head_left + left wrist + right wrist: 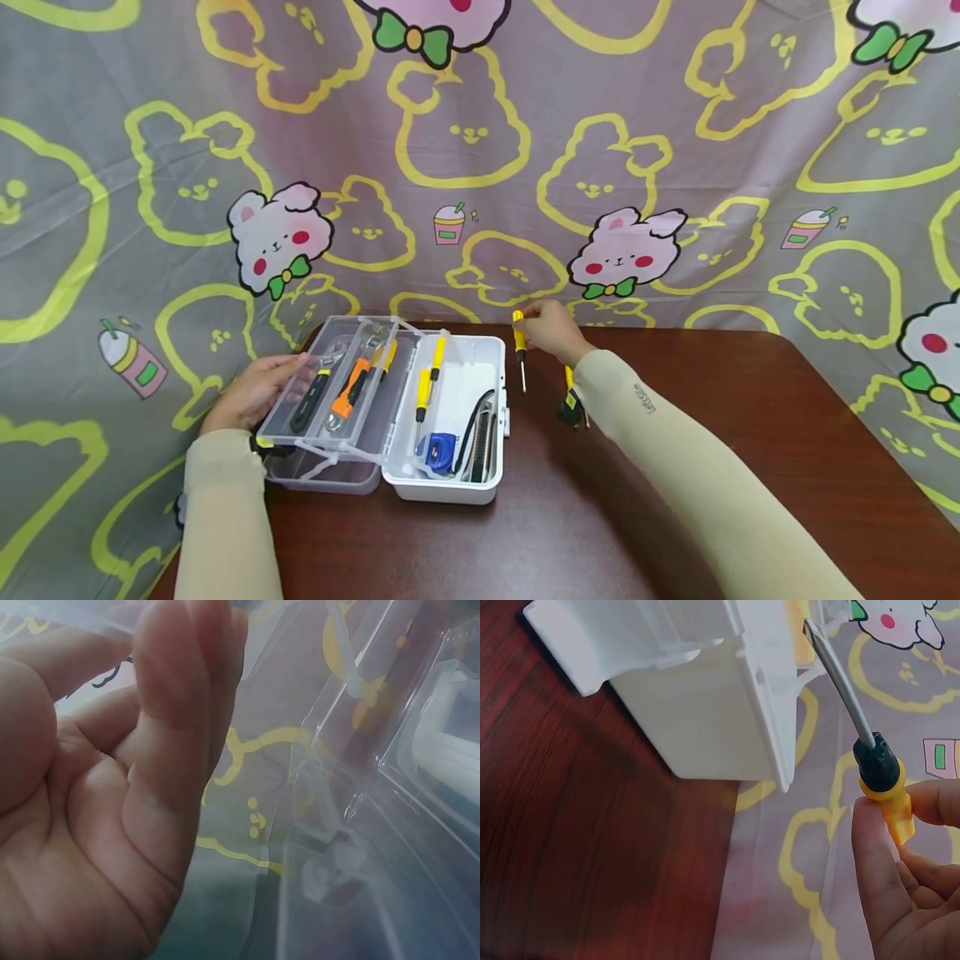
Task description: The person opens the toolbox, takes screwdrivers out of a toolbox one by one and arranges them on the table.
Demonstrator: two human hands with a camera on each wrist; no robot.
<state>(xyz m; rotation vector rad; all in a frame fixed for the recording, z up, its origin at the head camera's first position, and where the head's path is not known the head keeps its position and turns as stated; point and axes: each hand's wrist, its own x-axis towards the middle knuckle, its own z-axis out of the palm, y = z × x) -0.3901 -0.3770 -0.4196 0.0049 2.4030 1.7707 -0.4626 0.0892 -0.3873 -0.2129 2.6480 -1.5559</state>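
An open toolbox has a white base (468, 493) and a clear hinged lid with a clear tray (327, 436). My left hand (258, 387) holds the tray's left edge, its fingertips seen through the plastic. Past the box's right rim, my right hand (557, 331) pinches a screwdriver (881, 769) by its yellow handle, tip down in the head view. In the tray lie a black-handled adjustable wrench (309, 404) and an orange-and-black tool (349, 393). Two yellow-handled screwdrivers (423, 389) and a blue tape measure (440, 452) lie in the base.
A black-and-yellow item (572, 410) lies on the brown table (720, 417), partly behind my right sleeve, with thin metal shafts beside it. A black strap and a dark slim tool (481, 446) are in the base. A patterned curtain (487, 275) hangs behind the table.
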